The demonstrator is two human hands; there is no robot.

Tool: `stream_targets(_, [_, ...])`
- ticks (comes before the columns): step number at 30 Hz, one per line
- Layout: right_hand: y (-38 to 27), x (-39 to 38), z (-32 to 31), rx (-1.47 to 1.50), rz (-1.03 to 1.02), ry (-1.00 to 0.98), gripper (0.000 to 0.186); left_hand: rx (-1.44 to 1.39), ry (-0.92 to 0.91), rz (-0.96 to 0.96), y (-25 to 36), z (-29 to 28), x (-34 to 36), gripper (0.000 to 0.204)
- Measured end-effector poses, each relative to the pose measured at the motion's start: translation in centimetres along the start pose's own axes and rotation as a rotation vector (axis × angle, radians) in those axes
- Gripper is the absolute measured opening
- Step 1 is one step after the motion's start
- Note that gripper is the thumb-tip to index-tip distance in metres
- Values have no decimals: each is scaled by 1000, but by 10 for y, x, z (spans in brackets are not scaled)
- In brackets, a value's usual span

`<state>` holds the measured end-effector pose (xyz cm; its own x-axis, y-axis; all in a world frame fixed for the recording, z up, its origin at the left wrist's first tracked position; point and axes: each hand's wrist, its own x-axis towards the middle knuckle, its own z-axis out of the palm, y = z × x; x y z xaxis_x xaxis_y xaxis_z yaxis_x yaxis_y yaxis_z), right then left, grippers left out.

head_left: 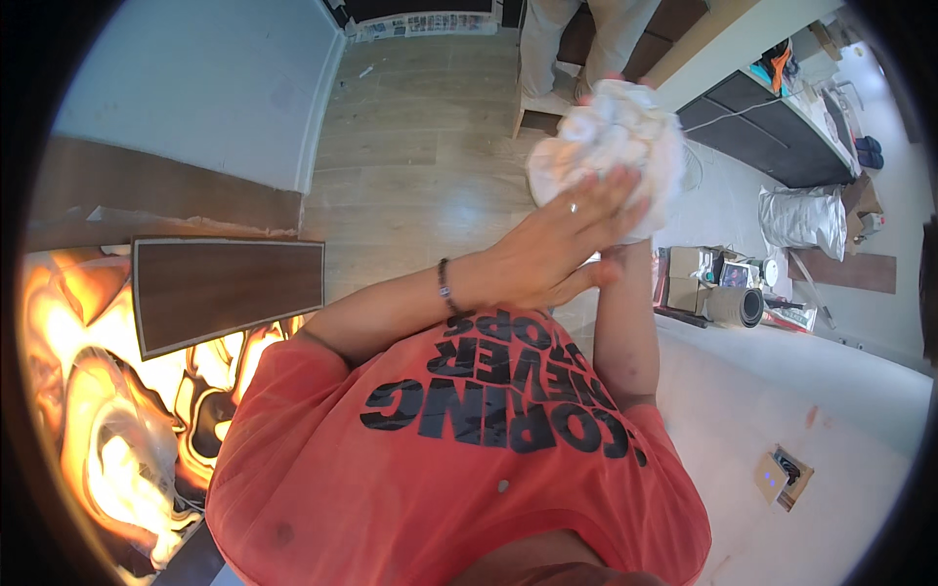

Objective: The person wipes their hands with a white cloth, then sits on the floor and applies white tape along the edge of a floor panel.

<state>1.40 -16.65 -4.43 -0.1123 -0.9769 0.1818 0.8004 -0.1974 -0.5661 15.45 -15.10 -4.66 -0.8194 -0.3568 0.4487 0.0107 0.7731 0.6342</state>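
A crumpled white cloth [625, 132], a little blurred, is held up in front of me between my two hands. Against its near side lies my left hand [557, 234], open, with the fingers stretched out and flat; it wears a ring and a dark bead bracelet. Behind the cloth, my right hand [614, 78] is mostly hidden. Only reddish fingertips show past its upper edge, and the right forearm rises below it. A pale rounded shape [547, 171] shows at the cloth's left; I cannot tell whether it is part of the cloth.
Another person's legs [547, 44] in light trousers stand ahead. On the right are a dark cabinet [762, 127], a silvery bag [803, 220], a rolled mat [738, 306] and a wall opening with loose wiring [785, 477]. A brown panel [230, 293] and a flame-patterned surface [107, 439] are at left.
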Motion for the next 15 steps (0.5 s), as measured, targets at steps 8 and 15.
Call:
stream_targets(8, [53,0,51,-800,268,59,59,-1024,540,-605,-56,-41,-24,51])
stream_targets(15, [61,12,66,-440,544,209,65,-797,-59,-621,-59,-73,-48,59])
